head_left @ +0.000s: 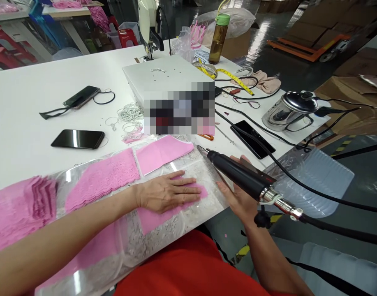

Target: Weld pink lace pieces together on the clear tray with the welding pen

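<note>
My left hand (165, 191) lies flat, fingers stretched out, on a pink fabric piece (151, 218) on a clear plastic-covered board (194, 164) at the table's near edge. My right hand (237, 193) is just right of it, curled around a black corded hand tool (237, 172) whose metal tip points up-left over the board. More pink lace pieces (102, 179) and a plain pink piece (162, 154) lie further back on the board. A stack of pink lace (18, 209) sits at the left.
A white sewing machine (163, 78) stands behind the board. Two black phones (79, 139) (252, 139), a third phone (82, 95), elastic loops (129, 115), a yellow tape measure (228, 76), a bottle (219, 39), a metal-lidded pot (291, 111) and black cables (299, 187) crowd the white table (21, 107).
</note>
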Demonstrator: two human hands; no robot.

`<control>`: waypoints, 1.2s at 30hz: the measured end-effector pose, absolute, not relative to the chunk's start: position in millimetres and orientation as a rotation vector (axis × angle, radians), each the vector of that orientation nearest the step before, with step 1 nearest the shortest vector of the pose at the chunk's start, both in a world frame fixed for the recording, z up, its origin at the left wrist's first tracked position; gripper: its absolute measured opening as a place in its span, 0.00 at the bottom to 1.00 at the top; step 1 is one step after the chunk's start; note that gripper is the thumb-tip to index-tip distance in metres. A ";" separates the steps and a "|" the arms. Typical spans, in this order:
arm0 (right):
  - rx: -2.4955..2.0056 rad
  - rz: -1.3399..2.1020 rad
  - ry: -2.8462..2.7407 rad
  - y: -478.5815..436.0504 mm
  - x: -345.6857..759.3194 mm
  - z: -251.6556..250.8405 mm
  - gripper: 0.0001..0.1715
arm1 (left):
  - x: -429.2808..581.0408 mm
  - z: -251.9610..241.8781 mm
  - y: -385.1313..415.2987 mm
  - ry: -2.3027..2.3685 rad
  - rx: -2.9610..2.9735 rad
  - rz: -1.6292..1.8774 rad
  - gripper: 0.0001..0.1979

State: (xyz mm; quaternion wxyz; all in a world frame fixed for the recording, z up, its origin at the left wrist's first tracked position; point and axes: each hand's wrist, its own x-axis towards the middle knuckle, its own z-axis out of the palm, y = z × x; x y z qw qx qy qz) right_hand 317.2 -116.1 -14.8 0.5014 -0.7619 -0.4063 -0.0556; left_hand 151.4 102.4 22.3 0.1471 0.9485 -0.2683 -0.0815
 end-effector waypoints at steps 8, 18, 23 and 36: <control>-1.274 0.084 -0.752 -82.3 328.2 -17.8 0.32 | 149.4 20.2 99.5 -0.721 2.703 -0.206 0.24; -0.879 -0.048 -0.428 -96.2 343.6 44.1 0.30 | 152.2 23.8 95.8 -0.719 2.671 -0.186 0.23; -0.977 0.097 -0.529 -126.0 335.0 51.7 0.25 | 152.8 25.2 94.0 -0.754 2.701 -0.155 0.23; -0.970 0.162 -0.605 -110.8 315.4 42.8 0.20 | 151.8 24.9 92.3 -0.767 2.747 -0.068 0.22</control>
